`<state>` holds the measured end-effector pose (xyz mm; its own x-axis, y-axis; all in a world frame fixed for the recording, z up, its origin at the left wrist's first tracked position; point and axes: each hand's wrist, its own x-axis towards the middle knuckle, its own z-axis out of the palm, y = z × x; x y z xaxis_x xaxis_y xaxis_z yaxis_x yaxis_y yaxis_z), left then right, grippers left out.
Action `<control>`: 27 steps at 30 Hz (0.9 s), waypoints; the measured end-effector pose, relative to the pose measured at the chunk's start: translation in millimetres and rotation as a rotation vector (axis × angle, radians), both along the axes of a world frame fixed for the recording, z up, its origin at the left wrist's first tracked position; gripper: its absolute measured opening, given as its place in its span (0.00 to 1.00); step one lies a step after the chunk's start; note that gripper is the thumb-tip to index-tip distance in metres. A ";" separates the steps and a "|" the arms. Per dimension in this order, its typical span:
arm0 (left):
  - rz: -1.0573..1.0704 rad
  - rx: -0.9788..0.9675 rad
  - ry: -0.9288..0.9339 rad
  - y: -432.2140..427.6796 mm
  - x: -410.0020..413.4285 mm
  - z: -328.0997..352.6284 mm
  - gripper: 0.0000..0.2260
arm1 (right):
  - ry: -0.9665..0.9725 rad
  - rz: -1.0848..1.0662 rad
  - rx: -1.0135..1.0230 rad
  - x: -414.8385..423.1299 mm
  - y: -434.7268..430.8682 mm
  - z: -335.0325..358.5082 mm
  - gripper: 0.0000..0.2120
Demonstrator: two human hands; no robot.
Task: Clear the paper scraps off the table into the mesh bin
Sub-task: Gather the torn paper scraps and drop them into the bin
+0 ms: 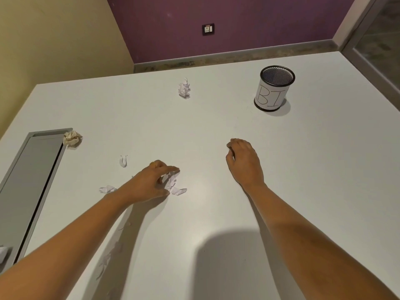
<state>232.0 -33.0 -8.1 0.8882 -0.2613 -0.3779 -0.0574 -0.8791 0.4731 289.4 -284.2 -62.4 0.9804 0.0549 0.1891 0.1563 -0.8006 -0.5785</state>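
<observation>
My left hand (151, 182) lies on the white table (216, 131), thumb and fingers closing around a crumpled white paper scrap (171, 180). A second scrap (178, 190) lies just right of the thumb, and another (107, 189) sits beside my wrist. A small curled scrap (123, 161) is farther left. A crumpled white ball (184, 88) sits far centre, a beige ball (72, 138) at the left. The black mesh bin (273, 89) with a white paper label stands far right. My right hand (244, 161) hovers with loosely curled fingers and holds nothing.
A grey recessed cable tray (32, 180) runs along the table's left side, with a white scrap (3, 253) at its near end. Several faint scraps (114, 250) lie in the shadow under my left forearm. A glass partition (381, 40) borders the right edge.
</observation>
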 end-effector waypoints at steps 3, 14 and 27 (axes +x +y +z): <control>0.000 0.032 -0.043 -2.1 4.0 -1.0 0.22 | -0.014 -0.002 -0.010 -0.7 0.5 0.1 0.13; 0.031 0.033 -0.248 -15.7 16.1 -7.7 0.06 | -0.043 0.003 -0.030 -1.2 0.9 0.5 0.12; 0.048 -0.153 -0.359 -119.4 121.1 33.0 0.07 | -0.100 0.008 -0.082 -1.0 1.4 3.3 0.11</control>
<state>353.1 -152.4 24.9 0.9694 -0.2453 -0.0009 -0.2034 -0.8058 0.5561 288.4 -282.8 -59.1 0.9564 0.0820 0.2802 0.2165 -0.8431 -0.4922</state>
